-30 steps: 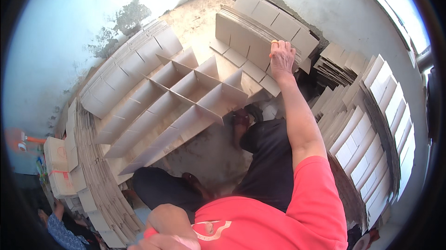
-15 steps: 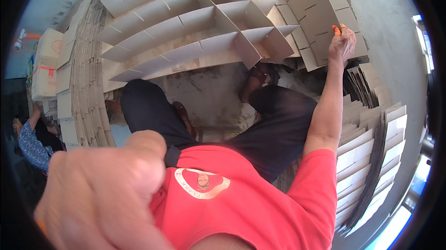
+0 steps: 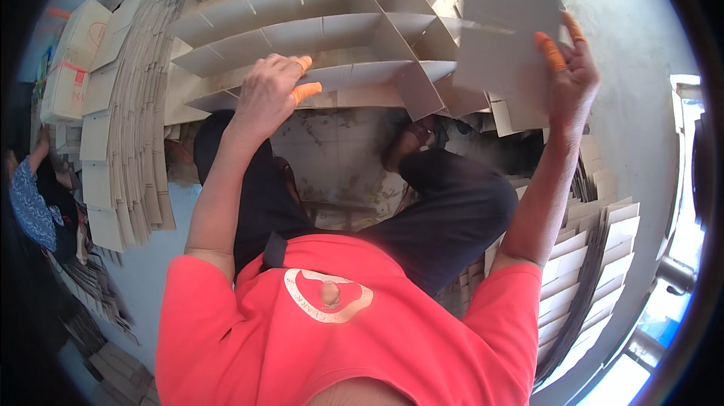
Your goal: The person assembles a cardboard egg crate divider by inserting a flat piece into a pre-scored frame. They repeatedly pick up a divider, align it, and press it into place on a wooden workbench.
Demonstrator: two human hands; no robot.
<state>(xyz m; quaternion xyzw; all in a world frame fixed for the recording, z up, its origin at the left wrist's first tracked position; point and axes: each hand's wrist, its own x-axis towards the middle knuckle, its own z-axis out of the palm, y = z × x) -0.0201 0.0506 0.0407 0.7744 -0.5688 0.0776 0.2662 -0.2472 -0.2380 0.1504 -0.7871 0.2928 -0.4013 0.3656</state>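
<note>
My right hand [image 3: 575, 78] grips a flat cardboard divider strip [image 3: 507, 18] by its right edge, with orange covers on the thumb and a finger. The strip is raised at the upper right and slightly blurred. In front of me stands a grid of interlocked cardboard dividers [image 3: 354, 25], with slots along the long pieces. My left hand [image 3: 273, 93] is at the front long piece of this grid. Its orange-covered thumb and finger are apart, close to that piece's top edge; I cannot tell whether they touch it.
Tall stacks of flat cardboard [image 3: 139, 104] stand on the left beside a taped carton [image 3: 75, 63]. More slotted cardboard pieces [image 3: 588, 270] are piled at the lower right. A person in a patterned blue garment [image 3: 34, 206] is at the far left. My knees are below the grid.
My left hand has moved from close to the camera to the grid's front piece. My right hand has lifted a cardboard divider strip from the pile at the upper right.
</note>
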